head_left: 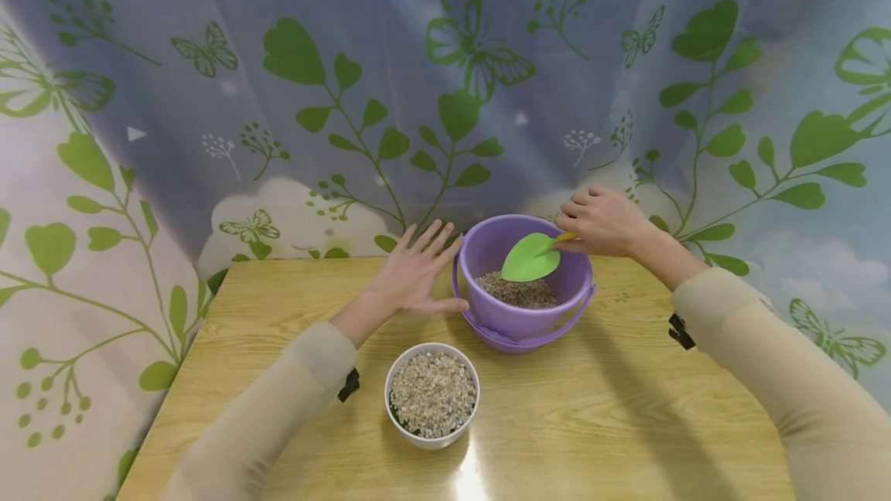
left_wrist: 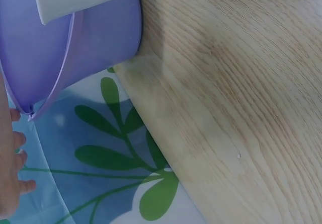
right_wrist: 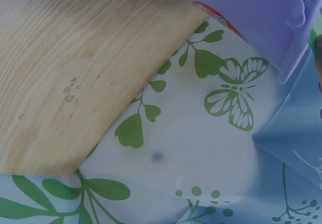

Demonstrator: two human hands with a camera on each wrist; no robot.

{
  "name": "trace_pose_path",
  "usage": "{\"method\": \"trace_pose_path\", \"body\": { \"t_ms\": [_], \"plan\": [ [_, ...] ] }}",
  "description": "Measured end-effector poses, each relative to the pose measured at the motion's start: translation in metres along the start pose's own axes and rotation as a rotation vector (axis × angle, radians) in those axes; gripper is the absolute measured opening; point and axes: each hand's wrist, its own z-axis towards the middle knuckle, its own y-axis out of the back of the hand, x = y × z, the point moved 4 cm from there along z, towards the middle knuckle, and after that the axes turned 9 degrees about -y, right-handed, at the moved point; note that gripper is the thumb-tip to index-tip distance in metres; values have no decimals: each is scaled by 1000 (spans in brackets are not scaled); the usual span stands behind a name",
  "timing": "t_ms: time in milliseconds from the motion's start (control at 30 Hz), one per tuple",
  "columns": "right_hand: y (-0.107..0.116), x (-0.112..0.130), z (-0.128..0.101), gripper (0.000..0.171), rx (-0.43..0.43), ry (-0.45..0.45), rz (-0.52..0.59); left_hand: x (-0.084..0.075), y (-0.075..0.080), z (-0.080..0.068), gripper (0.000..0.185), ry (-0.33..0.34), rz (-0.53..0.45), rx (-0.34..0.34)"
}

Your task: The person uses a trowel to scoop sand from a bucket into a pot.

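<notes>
Gravel fills the bottom of the purple bucket (head_left: 524,277), which stands on the wooden table (head_left: 612,424) just right of the frame's centre in the head view, close to the leaf-and-butterfly curtain (head_left: 334,83) behind; the right hand (head_left: 604,221) sits at the bucket's far right rim with its fingers curled round the yellow handle of a green leaf-shaped scoop (head_left: 530,257), whose blade hangs tilted over the gravel inside the bucket; whether the blade touches the stones I cannot tell; the left hand (head_left: 416,273) lies flat and spread, fingers straight, against the bucket's left wall, holding nothing; a white bowl (head_left: 432,395) heaped with the same pale gravel stands nearer the lower centre of the frame, apart from the bucket; the scoop looks like thin moulded plastic, so it should be light and fairly stiff, though a loaded blade would likely flex and tip forward, and a grip close to where handle meets blade seems steadier than one at the handle's end; the bucket looks smooth and probably slides easily on the glossy table, though the gravel adds weight low down; its bail handle lies folded down at the front rim, and the wall or that handle would be the places to take hold; the gravel is loose and would spill from a tilted scoop.
</notes>
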Motion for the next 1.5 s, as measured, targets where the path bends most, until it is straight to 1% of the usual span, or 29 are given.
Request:
{"method": "trace_pose_path", "body": {
  "t_ms": [167,267,400,600,733,933,1100,1333,1500],
  "plan": [
    [-8,0,2,47,101,-2,-13,0,-3,7,117,21,-8,27],
    [-12,0,2,46,136,-4,-13,-1,-3,10,117,32,-10,36],
    [-18,-1,2,45,162,-7,-1,-2,-3,12,118,44,-7,33],
    [-23,0,4,45,202,-20,2,-4,-4,16,116,58,-49,18],
    [-25,1,6,47,223,-18,3,-4,-6,19,116,65,-67,22],
    [-27,1,10,48,241,12,-22,-6,-4,24,115,69,-67,14],
    [-30,2,14,49,261,38,-17,-9,-4,27,114,68,-65,34],
    [-33,6,18,47,310,54,-43,-10,-3,28,114,70,-64,36],
    [-33,12,22,45,328,93,-70,-11,-5,27,114,68,-72,26]
  ]
}}
